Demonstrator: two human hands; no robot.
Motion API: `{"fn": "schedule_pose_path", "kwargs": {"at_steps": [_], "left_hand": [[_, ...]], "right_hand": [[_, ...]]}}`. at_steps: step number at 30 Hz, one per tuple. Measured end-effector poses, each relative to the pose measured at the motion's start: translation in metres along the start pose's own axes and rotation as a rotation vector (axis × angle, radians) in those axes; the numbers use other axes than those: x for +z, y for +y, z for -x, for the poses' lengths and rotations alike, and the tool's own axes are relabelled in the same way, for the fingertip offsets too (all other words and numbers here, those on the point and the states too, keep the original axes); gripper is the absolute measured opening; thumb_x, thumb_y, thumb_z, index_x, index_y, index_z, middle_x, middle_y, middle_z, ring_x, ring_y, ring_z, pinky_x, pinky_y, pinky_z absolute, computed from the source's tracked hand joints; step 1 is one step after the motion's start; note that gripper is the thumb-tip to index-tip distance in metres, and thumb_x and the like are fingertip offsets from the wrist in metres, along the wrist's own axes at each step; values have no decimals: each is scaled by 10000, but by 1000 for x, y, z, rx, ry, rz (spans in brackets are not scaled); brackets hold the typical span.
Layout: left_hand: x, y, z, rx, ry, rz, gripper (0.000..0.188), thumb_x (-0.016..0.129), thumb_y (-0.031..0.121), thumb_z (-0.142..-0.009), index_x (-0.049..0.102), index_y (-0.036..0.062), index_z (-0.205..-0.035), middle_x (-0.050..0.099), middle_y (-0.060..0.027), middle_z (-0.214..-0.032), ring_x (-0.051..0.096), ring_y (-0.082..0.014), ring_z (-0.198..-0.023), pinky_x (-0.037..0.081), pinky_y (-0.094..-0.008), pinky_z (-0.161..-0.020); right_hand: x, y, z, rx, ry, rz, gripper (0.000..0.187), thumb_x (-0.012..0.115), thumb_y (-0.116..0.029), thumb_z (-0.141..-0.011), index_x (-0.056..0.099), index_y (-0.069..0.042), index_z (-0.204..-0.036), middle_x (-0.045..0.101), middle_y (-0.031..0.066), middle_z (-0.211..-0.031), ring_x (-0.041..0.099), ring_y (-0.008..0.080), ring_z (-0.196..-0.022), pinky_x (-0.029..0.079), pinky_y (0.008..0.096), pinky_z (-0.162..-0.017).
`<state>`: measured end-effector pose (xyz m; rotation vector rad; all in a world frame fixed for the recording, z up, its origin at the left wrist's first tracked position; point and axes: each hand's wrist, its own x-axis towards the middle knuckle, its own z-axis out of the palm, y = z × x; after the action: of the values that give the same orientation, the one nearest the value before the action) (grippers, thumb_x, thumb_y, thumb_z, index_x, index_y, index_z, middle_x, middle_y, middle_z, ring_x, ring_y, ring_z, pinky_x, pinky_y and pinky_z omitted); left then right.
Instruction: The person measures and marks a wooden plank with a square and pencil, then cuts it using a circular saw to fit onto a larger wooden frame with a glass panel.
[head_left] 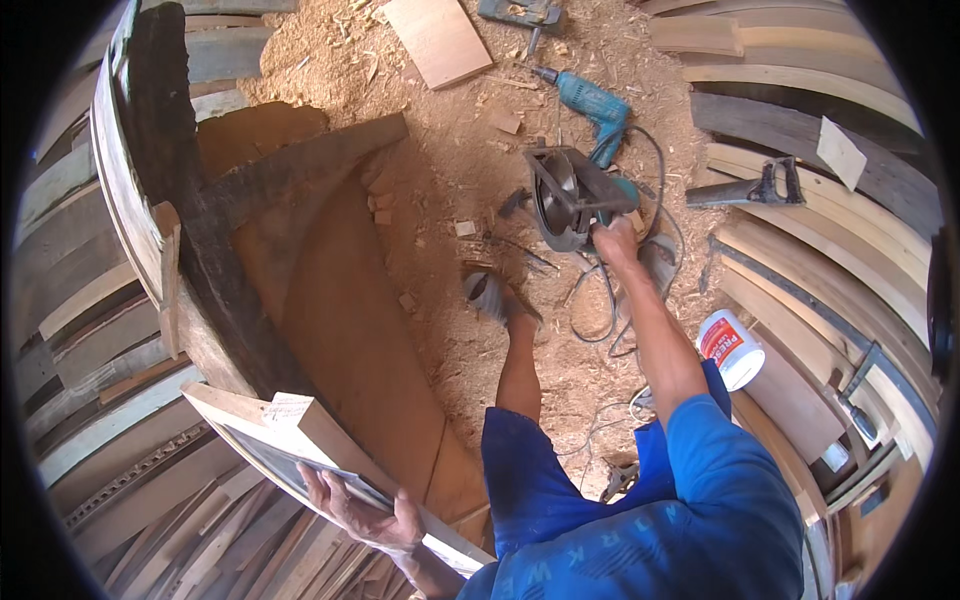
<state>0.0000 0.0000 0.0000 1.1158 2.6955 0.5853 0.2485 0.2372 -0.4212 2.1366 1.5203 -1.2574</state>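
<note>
My right hand (614, 240) is closed around the rear handle of a circular saw (563, 200). The saw is held out ahead over the sawdust, its round blade and metal base plate showing. At lower left, my left hand (365, 512) lies on a long pale timber (250, 425), thumb apart from the stretched fingers. Under those fingers is a thin grey flat strip (355, 484), whose kind I cannot make out. Beside it a pale wooden block (300, 428) with pencil marks sits on the timber.
A teal drill (595, 105) and a grey power tool (520, 12) lie ahead. Cables (610, 315) loop near my feet. A handsaw (745, 190), a white bucket (732, 350) and a bar clamp (858, 380) are at right. Dark timber (300, 165) frames a brown panel (350, 330); stacked boards (95, 350) line the left.
</note>
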Motion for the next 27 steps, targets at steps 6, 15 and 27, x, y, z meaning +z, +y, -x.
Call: {"fn": "schedule_pose_path", "kwargs": {"at_steps": [6,15,27], "left_hand": [[-7,8,2,-23,-14,-100,844,703,178,-735,436,103,-1533,323,-322,-1585,274,-471,-1519,269,-603,-1207],[-4,5,0,-16,-22,-56,813,736,450,-873,429,104,-1541,292,-260,-1616,260,-420,-1532,245,-571,-1231],[1,2,-6,2,-27,-72,791,687,530,-865,425,211,-1540,231,-285,-1634,206,-479,-1538,272,-662,-1191]], "right_hand": [[-78,28,22,-211,77,-318,344,675,-205,-866,724,53,-1087,743,272,-990,721,369,-949,518,448,-865],[-146,33,-93,-116,320,-79,401,612,-250,-809,682,119,-949,687,366,-951,674,492,-952,501,489,-887],[-139,128,-200,-462,357,560,300,631,-209,-844,719,24,-1012,715,294,-1014,677,488,-974,536,492,-870]]}}
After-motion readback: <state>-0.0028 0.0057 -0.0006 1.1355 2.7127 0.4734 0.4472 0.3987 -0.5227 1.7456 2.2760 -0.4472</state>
